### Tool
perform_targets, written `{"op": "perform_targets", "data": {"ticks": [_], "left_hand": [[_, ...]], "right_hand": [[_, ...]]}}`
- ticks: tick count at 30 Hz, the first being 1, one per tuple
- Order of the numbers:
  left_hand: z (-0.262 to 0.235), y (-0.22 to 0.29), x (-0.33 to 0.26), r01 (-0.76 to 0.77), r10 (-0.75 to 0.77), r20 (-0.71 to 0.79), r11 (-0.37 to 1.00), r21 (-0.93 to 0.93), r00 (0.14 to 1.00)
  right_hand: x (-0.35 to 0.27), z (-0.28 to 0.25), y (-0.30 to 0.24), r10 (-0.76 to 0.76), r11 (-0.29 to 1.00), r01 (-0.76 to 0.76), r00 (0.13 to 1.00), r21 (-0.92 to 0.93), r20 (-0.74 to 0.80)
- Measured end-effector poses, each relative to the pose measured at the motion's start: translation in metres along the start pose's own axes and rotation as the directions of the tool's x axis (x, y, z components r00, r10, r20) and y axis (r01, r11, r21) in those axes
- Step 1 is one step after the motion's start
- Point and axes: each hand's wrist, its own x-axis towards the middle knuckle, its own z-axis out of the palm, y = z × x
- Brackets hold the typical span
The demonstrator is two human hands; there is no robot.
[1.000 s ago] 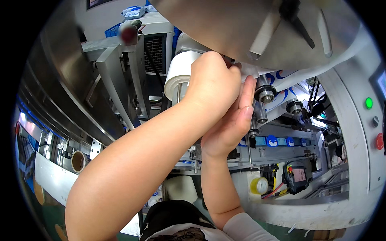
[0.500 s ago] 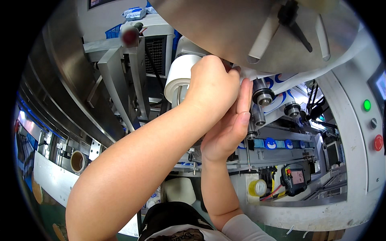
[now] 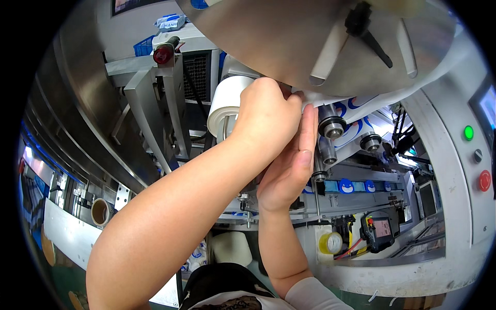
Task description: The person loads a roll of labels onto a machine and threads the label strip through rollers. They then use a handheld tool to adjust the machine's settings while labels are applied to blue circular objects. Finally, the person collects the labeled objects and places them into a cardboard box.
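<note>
Film: white, printed in blue farther right; the film (image 3: pixel 319 98) lies below the edge of the steel disc (image 3: pixel 279 49), at the hands' fingertips.
Left hand: the left hand (image 3: pixel 269 108) is clenched beside the film; whether it pinches the film, I cannot tell.
Right hand: the right hand (image 3: pixel 290 165) has its fingers straight and palm uncurled, just below the left; no grasp seen.
Change: minimal over the last second; both hands keep their pose while the wearer's view shifts slightly. In my judgement, handling remains at one spot, without visible advance.
Rollers: metal rollers (image 3: pixel 331 128), just right of the fingertips.
Roll: white roll (image 3: pixel 226 101), left of the left hand and partly hidden by it.
Panel: green light (image 3: pixel 468 133) lit, above a red button (image 3: pixel 484 181).
</note>
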Motion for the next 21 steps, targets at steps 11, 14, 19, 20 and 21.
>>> {"op": "perform_targets", "data": {"ticks": [11,14,19,20,21], "left_hand": [[0.002,0.002,0.0,0.013,-0.012,-0.018,0.998,0.065,1.0],[0.004,0.006,-0.001,0.027,-0.025,-0.04,0.998,0.05,0.999],[0.007,0.019,-0.002,0.184,-0.18,-0.054,0.978,0.103,0.982],[0.008,0.022,-0.003,0.179,-0.172,-0.082,0.981,0.077,0.982],[0.01,0.021,-0.002,0.171,-0.165,-0.109,0.984,0.05,0.98]], "right_hand": [[0.006,-0.003,-0.009,0.003,0.981,-0.012,0.999,0.192,0.046],[0.01,-0.007,-0.001,-0.107,0.988,0.109,0.994,0.106,-0.022],[0.013,-0.018,0.012,-0.174,0.977,0.166,0.983,0.132,0.05],[0.012,-0.02,0.013,-0.192,0.977,0.184,0.979,0.106,0.067],[0.012,-0.022,0.013,-0.209,0.976,0.203,0.974,0.078,0.083]]}}
